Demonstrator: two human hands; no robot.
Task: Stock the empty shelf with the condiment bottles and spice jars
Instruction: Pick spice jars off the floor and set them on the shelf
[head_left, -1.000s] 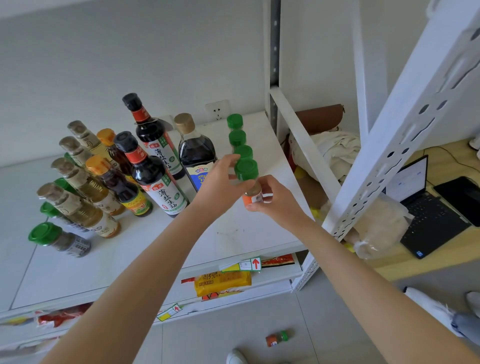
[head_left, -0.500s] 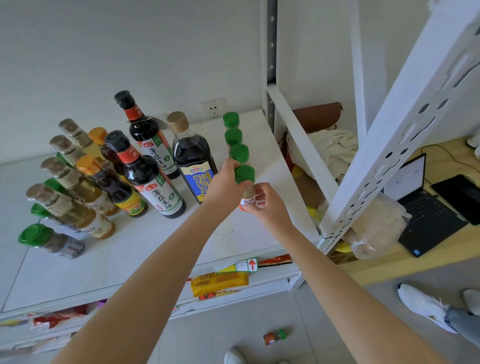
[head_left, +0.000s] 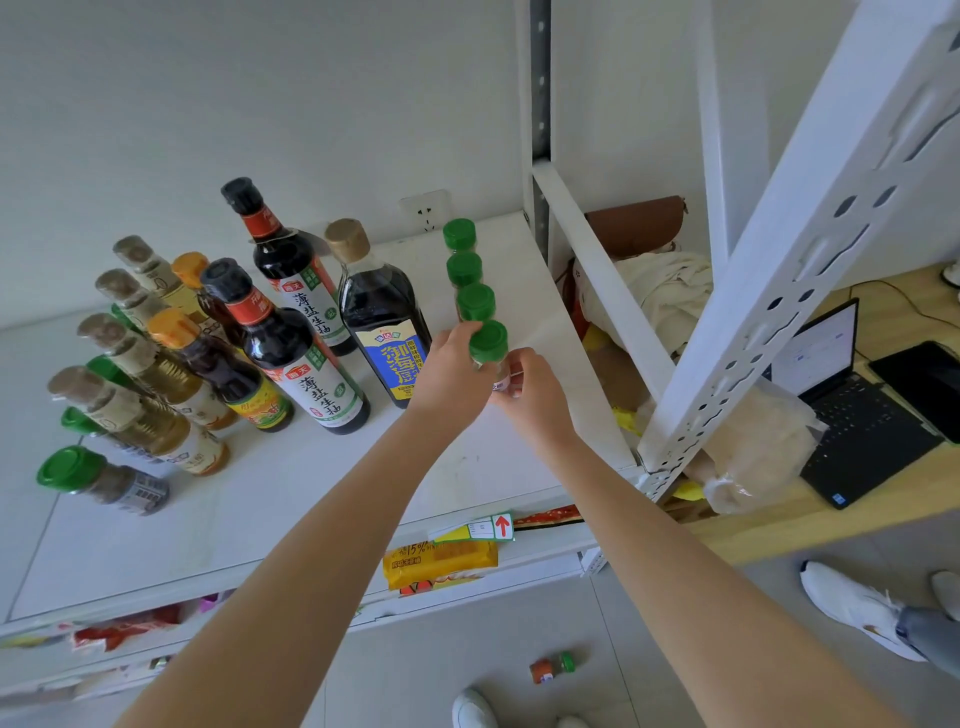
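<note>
A green-capped spice jar (head_left: 489, 344) stands at the near end of a row of green-capped jars (head_left: 462, 270) on the white shelf (head_left: 291, 499). My left hand (head_left: 451, 374) grips this jar from the left, and my right hand (head_left: 532, 387) pinches its lower part from the right. Left of the row stand dark sauce bottles (head_left: 306, 364), one with a blue label (head_left: 387, 338). Several cork-topped bottles (head_left: 150, 415) and orange-capped ones (head_left: 208, 364) fill the shelf's left side.
A green-capped jar (head_left: 98, 480) stands alone at the shelf's left front. One spice jar (head_left: 553, 667) lies on the floor below. A white shelf upright (head_left: 769, 291) rises at right, with a laptop (head_left: 852, 405) on a wooden desk beyond. Snack packets (head_left: 439, 564) sit on the lower shelf.
Both hands moved the jar back along the shelf, closing it up against the row of green caps. The camera view shifted slightly.
</note>
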